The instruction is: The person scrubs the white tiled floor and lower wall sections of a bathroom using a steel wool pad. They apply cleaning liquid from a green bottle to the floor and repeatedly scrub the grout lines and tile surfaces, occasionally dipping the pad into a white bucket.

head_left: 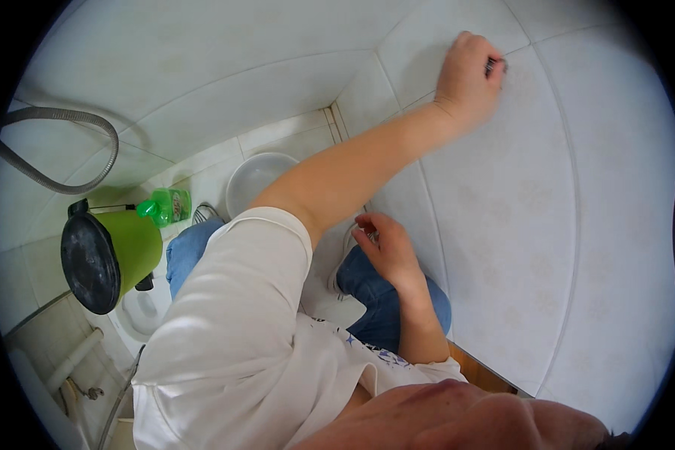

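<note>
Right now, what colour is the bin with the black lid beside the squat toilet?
The bin is lime green; the head view shows it best.

Small dark scrubbing tool (495, 66): pressed flat against the white wall tile (547, 187), mostly hidden by fingers.

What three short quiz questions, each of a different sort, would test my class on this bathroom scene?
1. True or false: the left hand presses a small dark object against the tiled wall.
2. Which colour is the bottle beside the black-lidded bin? A red, B green, C blue.
3. Fill in: the right hand, fingers curled, is by a knee clad in blue ____.
Key: 1 true; 2 B; 3 jeans.
</note>
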The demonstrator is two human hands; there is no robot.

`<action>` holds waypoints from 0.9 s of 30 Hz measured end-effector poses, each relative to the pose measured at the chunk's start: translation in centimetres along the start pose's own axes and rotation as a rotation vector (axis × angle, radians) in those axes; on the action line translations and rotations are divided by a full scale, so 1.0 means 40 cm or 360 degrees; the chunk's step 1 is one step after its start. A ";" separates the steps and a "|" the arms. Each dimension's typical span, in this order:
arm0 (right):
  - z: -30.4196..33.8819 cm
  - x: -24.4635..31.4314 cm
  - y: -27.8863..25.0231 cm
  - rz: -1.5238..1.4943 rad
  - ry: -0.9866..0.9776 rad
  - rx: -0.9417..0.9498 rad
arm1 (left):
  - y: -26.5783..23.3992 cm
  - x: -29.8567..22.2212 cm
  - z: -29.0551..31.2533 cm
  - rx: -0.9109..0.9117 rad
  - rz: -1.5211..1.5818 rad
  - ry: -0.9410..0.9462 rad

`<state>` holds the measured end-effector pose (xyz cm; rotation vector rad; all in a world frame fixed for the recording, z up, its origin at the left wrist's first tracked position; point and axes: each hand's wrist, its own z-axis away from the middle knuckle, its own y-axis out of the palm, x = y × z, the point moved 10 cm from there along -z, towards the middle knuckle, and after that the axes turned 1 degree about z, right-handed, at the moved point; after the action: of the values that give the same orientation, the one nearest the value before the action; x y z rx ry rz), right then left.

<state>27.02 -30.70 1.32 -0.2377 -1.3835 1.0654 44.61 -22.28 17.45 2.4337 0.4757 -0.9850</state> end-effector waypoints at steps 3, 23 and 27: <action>0.000 -0.007 0.001 0.0020 0.0022 0.0017 | -0.040 0.158 0.050 -0.0083 -0.0114 -0.0306; 0.018 -0.083 0.006 0.0023 0.0122 0.0000 | -0.286 0.349 0.561 0.0258 -0.0437 -0.0928; 0.034 -0.085 0.015 0.0025 0.0086 0.0069 | -0.523 0.368 0.643 0.0247 -0.0764 -0.0841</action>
<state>26.15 -33.41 -1.04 -0.2444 -1.3106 1.0935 30.44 -16.77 -15.47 2.0915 0.8280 -1.8566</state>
